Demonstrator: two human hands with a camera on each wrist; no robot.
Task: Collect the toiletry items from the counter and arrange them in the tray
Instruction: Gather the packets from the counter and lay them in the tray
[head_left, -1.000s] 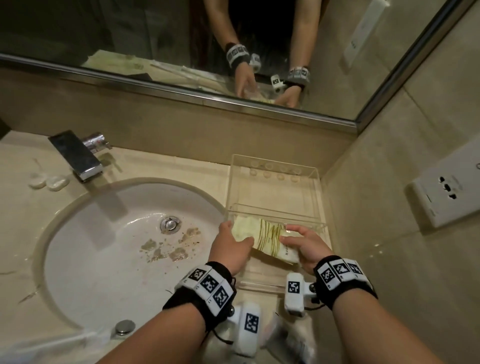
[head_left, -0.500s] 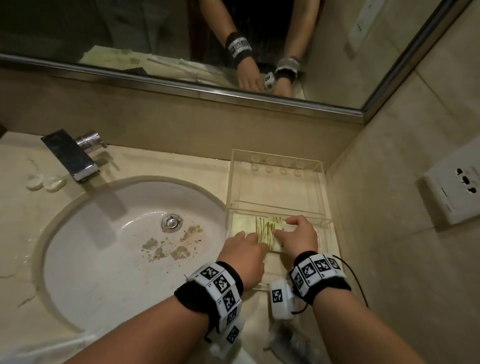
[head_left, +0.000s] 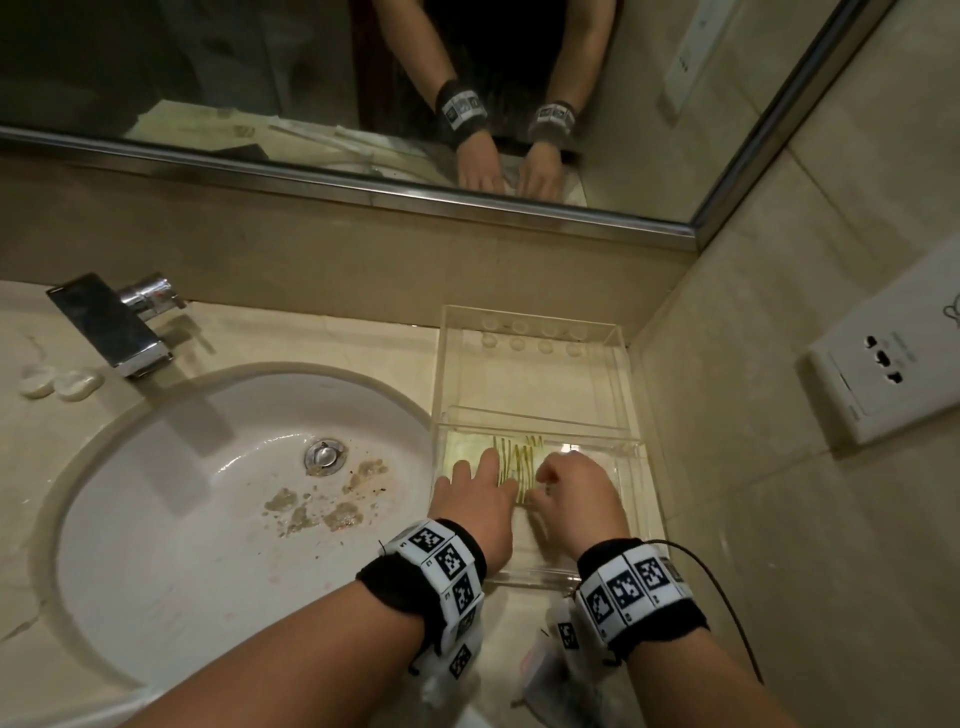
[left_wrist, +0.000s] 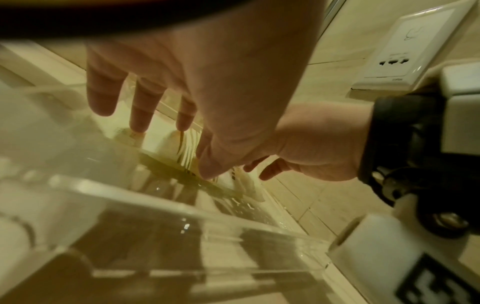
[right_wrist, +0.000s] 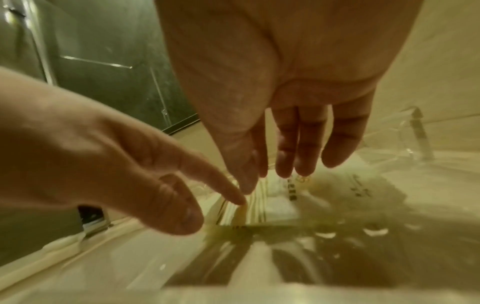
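Observation:
A clear acrylic tray (head_left: 619, 364) stands on the counter to the right of the sink. A pale yellow-green striped packet (head_left: 522, 457) lies flat in its near compartment. My left hand (head_left: 475, 486) rests on the packet's left part with straight fingers, fingertips (left_wrist: 139, 125) touching it. My right hand (head_left: 569, 486) presses the right part; in the right wrist view its fingers (right_wrist: 298, 156) point straight down onto the packet (right_wrist: 275, 205). Neither hand curls round anything. The tray's far compartment holds nothing I can see.
The white sink (head_left: 218, 499) with stains near its drain lies to the left, with a chrome faucet (head_left: 111, 325) behind it. Two small white pieces (head_left: 60, 382) lie at far left. A wall socket (head_left: 893, 358) is on the right wall. Wrapped items (head_left: 545, 680) lie by the counter's front edge.
Both hands carried the packet forward over the tray's near wall and laid it flat in the near compartment. Their grip on its ends gave way to straight fingers resting on top.

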